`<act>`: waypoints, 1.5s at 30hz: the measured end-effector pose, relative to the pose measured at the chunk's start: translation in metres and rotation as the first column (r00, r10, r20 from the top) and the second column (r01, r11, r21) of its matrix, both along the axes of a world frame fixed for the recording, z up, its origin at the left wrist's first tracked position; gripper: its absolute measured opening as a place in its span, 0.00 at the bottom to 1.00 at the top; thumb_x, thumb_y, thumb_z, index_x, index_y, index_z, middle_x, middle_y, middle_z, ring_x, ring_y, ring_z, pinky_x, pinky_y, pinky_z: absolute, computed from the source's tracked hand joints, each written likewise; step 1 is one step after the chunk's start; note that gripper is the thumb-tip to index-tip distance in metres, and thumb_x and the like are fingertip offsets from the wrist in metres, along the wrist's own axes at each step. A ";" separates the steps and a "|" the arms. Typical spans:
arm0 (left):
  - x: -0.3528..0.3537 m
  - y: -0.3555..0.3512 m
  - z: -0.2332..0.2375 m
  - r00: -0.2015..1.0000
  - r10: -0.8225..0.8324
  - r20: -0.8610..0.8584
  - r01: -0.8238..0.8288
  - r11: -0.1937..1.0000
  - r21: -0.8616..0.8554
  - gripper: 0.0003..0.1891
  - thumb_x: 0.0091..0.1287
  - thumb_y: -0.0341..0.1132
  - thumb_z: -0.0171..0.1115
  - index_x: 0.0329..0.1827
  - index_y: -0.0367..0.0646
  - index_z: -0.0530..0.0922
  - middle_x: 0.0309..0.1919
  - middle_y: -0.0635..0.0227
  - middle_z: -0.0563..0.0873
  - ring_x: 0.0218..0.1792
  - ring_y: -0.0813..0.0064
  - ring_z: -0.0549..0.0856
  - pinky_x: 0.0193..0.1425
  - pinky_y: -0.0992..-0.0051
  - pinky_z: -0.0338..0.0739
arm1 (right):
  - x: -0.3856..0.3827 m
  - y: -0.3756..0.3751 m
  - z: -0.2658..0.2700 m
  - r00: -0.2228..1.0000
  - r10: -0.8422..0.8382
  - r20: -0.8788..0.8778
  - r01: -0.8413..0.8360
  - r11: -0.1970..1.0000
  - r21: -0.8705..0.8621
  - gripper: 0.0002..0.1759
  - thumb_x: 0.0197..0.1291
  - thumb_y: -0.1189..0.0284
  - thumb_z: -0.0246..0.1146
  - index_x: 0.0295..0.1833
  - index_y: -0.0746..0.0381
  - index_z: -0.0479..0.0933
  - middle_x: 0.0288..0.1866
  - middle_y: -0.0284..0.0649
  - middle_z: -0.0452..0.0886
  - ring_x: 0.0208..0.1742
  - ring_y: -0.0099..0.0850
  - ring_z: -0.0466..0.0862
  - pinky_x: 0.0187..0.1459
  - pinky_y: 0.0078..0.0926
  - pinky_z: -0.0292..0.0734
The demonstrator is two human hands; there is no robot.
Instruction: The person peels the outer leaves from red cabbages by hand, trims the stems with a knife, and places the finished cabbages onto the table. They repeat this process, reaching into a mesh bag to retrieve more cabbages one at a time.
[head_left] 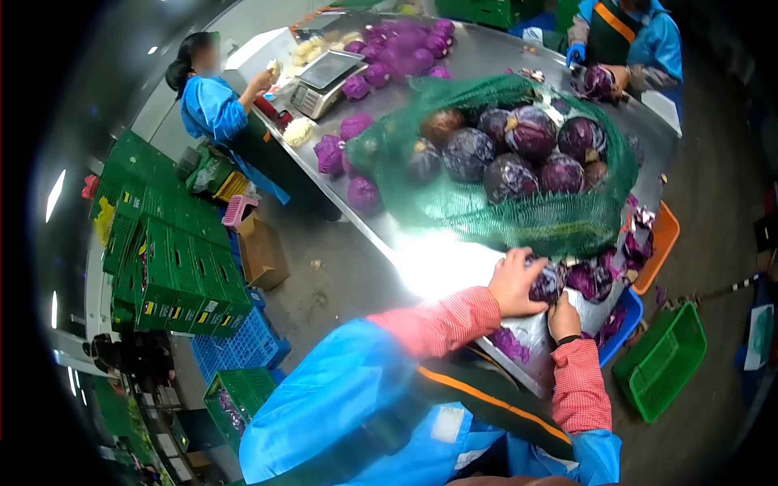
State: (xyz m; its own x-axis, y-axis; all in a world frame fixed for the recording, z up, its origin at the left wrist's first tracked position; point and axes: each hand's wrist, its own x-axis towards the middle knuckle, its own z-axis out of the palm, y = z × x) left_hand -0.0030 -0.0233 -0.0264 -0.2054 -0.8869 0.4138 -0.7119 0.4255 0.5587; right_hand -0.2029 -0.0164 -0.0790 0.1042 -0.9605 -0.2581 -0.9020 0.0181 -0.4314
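Observation:
My left hand point(515, 284) is curled over a red cabbage point(546, 283) near the table's front edge, gripping its left and upper side. Against the cabbage's lower side is my right hand point(564, 317), fingers closed; what it holds, if anything, is hidden. Loose purple leaves point(590, 280) lie just right of the cabbage, and more trimmings point(510, 345) are below my left hand. Beyond my hands, a green mesh sack point(527, 223) lies opened out with several untrimmed red cabbages point(468, 154) in it.
Trimmed purple cabbages point(405, 61) and a scale point(326, 81) occupy the metal table's point(356, 212) far side. Blue point(624, 324) and orange point(660, 247) bins border its right edge; a green crate point(660, 360) is on the floor. Two co-workers point(212, 109) point(652, 44) stand across. Green crates point(174, 275) are stacked left.

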 end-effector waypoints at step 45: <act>0.062 0.065 0.053 0.408 0.534 -0.740 0.462 0.579 0.672 0.36 0.65 0.38 0.66 0.74 0.44 0.59 0.55 0.58 0.73 0.49 0.68 0.79 0.56 0.70 0.76 | -0.003 -0.004 -0.012 0.637 -0.460 0.619 0.618 0.784 -0.054 0.19 0.59 0.65 0.69 0.49 0.67 0.75 0.32 0.45 0.85 0.31 0.31 0.83 0.37 0.31 0.77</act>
State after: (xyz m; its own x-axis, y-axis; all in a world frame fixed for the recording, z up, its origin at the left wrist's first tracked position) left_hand 0.0588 0.0415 0.0268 -0.1669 -0.8781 -0.4483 0.3465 -0.4780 0.8072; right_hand -0.2061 -0.0209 -0.0905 -0.4086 -0.9087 -0.0859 -0.3651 0.2490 -0.8971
